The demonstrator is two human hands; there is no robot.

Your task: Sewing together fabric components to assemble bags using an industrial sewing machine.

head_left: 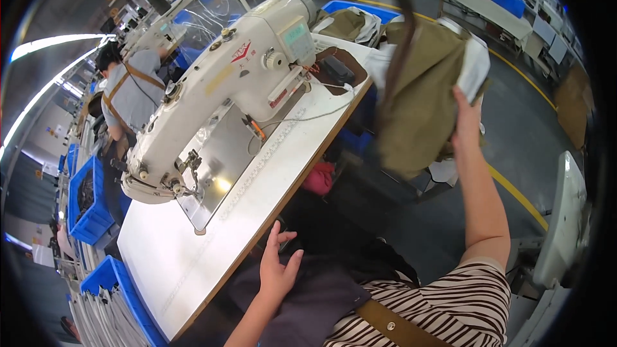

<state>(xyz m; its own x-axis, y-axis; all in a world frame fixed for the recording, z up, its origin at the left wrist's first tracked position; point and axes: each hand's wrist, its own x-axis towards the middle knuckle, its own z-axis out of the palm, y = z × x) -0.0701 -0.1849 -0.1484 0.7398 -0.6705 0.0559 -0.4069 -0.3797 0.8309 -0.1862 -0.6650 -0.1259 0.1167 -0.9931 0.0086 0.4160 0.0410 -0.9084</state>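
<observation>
Off the right side of the sewing table, my right hand (466,117) grips an olive-green cloth piece (421,99) by its right edge. White fabric (475,64) shows along that edge, and the cloth hangs down, partly blurred. Some of my right fingers are hidden behind it. My left hand (280,273) is near the table's front edge, fingers apart and nothing in it. Across the white tabletop (257,196) stands a cream industrial sewing machine (212,71), with no cloth visible under its needle. An orange-handled tool (256,127) lies beside the machine's arm.
More olive and white cloth (350,26) lies in a blue bin behind the table's right end. A blue bin (90,199) of dark pieces and another bin (132,295) with grey strips stand left. A person (138,80) sits at the far left. A white chair-like back (565,218) is at right.
</observation>
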